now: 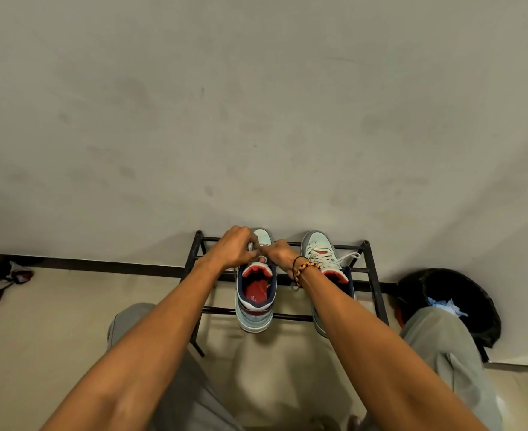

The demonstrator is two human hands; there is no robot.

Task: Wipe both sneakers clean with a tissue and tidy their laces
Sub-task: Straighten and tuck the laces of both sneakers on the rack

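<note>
Two pale blue sneakers with red insoles stand side by side on a black metal shoe rack (376,284), toes toward the wall. Over the lacing of the left sneaker (256,301) my left hand (236,247) and my right hand (279,253) meet, fingers curled and pinching its white laces. The lacing itself is mostly hidden under my hands. The right sneaker (320,247) has its laces (346,258) loose, one loop trailing out to the right. My right forearm covers that sneaker's heel. No tissue shows in either hand.
A black bin (474,293) with a blue crumpled thing inside stands right of the rack. Dark red footwear (3,283) lies on the floor at far left. My knees in grey trousers flank the rack. A plain wall rises behind.
</note>
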